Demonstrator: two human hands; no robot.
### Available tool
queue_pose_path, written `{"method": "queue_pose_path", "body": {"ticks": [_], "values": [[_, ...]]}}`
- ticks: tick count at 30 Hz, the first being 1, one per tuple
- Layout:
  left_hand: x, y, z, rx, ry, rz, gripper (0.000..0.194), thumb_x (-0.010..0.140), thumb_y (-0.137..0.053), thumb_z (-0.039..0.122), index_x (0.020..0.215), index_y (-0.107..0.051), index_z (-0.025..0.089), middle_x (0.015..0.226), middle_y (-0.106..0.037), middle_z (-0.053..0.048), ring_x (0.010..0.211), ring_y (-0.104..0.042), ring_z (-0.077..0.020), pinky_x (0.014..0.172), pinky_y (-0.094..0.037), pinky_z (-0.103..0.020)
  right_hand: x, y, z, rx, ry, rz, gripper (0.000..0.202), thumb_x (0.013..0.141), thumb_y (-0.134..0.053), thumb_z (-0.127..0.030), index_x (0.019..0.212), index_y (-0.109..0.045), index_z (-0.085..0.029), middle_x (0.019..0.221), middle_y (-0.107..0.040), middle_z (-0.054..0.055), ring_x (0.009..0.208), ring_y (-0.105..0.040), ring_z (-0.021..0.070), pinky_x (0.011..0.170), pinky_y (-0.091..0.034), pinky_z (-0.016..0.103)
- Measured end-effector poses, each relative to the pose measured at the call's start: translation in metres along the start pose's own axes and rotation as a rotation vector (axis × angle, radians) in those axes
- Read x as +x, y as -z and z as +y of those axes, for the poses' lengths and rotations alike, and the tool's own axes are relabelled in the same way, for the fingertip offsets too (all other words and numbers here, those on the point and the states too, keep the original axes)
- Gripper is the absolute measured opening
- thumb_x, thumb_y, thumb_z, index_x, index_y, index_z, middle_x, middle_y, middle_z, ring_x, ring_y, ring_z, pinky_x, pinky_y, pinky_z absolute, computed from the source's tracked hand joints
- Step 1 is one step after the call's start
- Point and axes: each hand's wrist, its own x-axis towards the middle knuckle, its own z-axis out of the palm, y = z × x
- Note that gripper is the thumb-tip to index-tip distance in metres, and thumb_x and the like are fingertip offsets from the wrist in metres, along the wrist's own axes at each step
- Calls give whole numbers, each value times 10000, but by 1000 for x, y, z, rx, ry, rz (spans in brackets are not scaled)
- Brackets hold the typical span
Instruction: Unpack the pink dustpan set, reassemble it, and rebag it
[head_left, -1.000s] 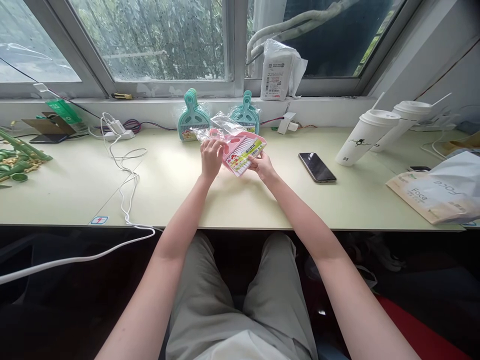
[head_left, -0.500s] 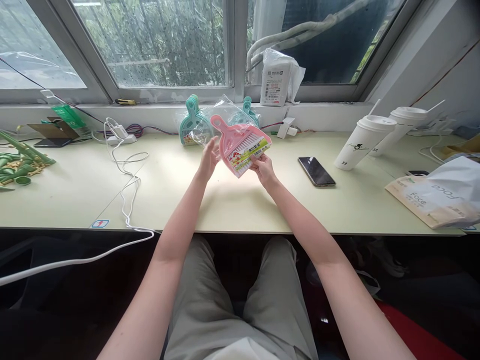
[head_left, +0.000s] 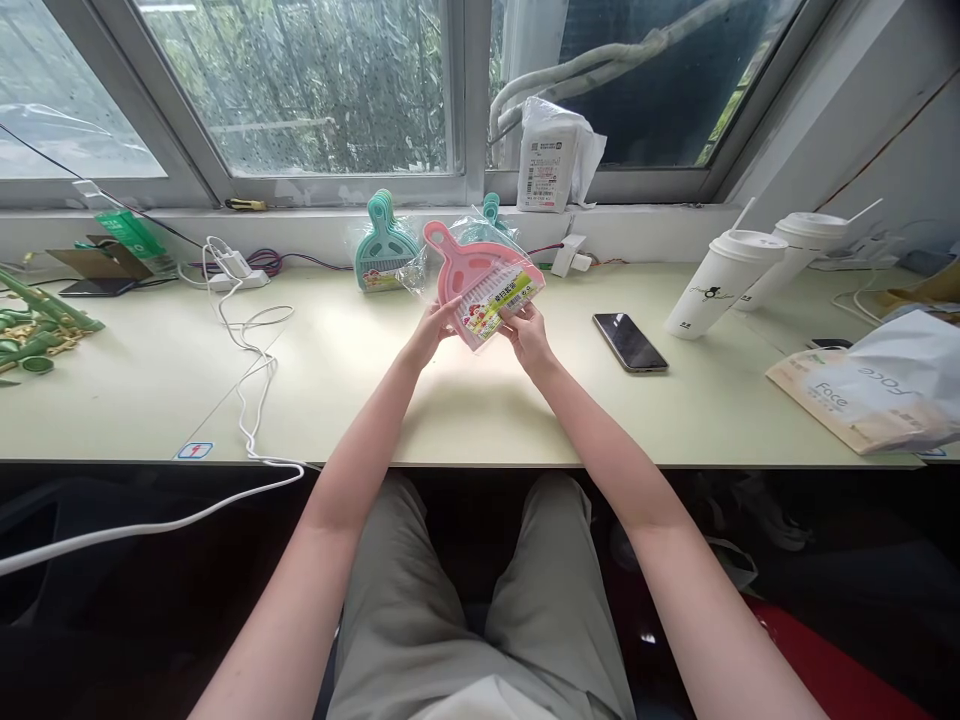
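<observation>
Green plastic pieces (head_left: 45, 335) lie heaped at the left edge of the worktop (head_left: 337, 400), and right of them a white cable (head_left: 259, 375) winds from near the back edge down over the front one. Teal dustpans (head_left: 386, 245) in clear wrap stand along the back edge, left of its middle.

Next comes the left hand (head_left: 431, 335), which has changed most: a second ago it was up by the handle in the crumpled film, half a second ago it stood spread beside the rim, and now it pinches the lower left edge of the pink dustpan set (head_left: 472, 262). That set is held up over the middle of the worktop, tilted, its handle pointing up and left (the handle was largely hidden a second ago). The right hand (head_left: 529, 338) pinches the lower right edge beside the printed label (head_left: 501, 300), much as before. Another teal dustpan (head_left: 492, 207) shows partly behind the pink one.

Farther right, unmoved, are a phone (head_left: 630, 342), two lidded cups (head_left: 720, 285) and, toward the front right corner, a bag (head_left: 877, 390).
</observation>
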Motion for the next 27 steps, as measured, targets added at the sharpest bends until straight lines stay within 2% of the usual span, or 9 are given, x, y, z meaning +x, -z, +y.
{"method": "queue_pose_path", "body": {"ticks": [2, 7, 10, 13, 15, 18, 21, 24, 27], "values": [[-2, -5, 0, 6, -18, -1, 662, 745, -729, 527, 1308, -580, 213, 1183, -705, -106, 1135, -651, -295, 882, -556, -365, -2, -2, 1, 4, 6, 9, 360, 737, -791, -291, 1017, -573, -230, 1087, -718, 40, 1062, -685, 202, 902, -604, 372], [-1, -18, -11, 36, -47, -14, 800, 645, -825, 371, 1363, -494, 249, 1291, -647, -97, 1226, -595, -316, 941, -539, -414, -5, -2, 3, 33, 36, 71, 348, 783, -722, -255, 1092, -563, -237, 1187, -687, 52, 1137, -664, 194, 951, -585, 354], [-1, -24, -17, 9, -69, 44, 840, 679, -786, 330, 1417, -388, 281, 1333, -610, -81, 1270, -562, -312, 962, -534, -455, -4, -1, 5, 52, 52, 110, 386, 789, -703, -252, 1144, -552, -240, 1226, -669, 59, 1176, -649, 198, 970, -579, 360], [-4, -27, -18, 21, -63, 31, 857, 694, -764, 304, 1443, -348, 286, 1351, -593, -91, 1265, -566, -319, 982, -523, -489, -3, 0, 5, 52, 55, 121, 407, 795, -690, -246, 1177, -551, -241, 1248, -662, 61, 1183, -647, 200, 976, -580, 362], [-6, -29, -17, 45, -28, -34, 870, 681, -784, 322, 1443, -366, 277, 1344, -602, -113, 1213, -603, -328, 980, -518, -504, -3, 1, 3, 58, 59, 123, 407, 802, -674, -229, 1191, -556, -244, 1259, -659, 58, 1182, -648, 194, 983, -578, 357], [-5, -32, -14, 27, 62, -131, 753, 751, -729, 496, 1409, -444, 266, 1340, -615, -138, 1151, -643, -331, 980, -506, -510, -2, 3, -2, 68, 69, 130, 416, 810, -657, -214, 1213, -562, -255, 1258, -659, 47, 1185, -646, 185, 992, -575, 352], [0, -32, -15, -37, 69, -76, 623, 836, -591, 620, 1358, -515, 288, 1387, -593, -109, 1244, -591, -320, 1011, -486, -494, 0, 6, -4, 61, 73, 128, 424, 804, -671, -216, 1214, -571, -262, 1232, -668, 40, 1184, -643, 186, 982, -584, 359], [4, -30, -18, -60, -9, -3, 597, 821, -644, 544, 1353, -526, 300, 1388, -595, -72, 1314, -539, -289, 1056, -465, -462, 2, 6, -2, 60, 62, 112, 401, 784, -692, -212, 1170, -590, -256, 1190, -683, 39, 1163, -652, 193, 965, -593, 369], [1, -28, -18, -45, 22, -68, 694, 772, -701, 480, 1400, -485, 280, 1384, -599, -81, 1251, -589, -292, 1056, -467, -467, 3, 6, 0, 72, 65, 98, 356, 764, -703, -207, 1104, -602, -241, 1154, -692, 42, 1132, -666, 196, 968, -588, 370]]}}
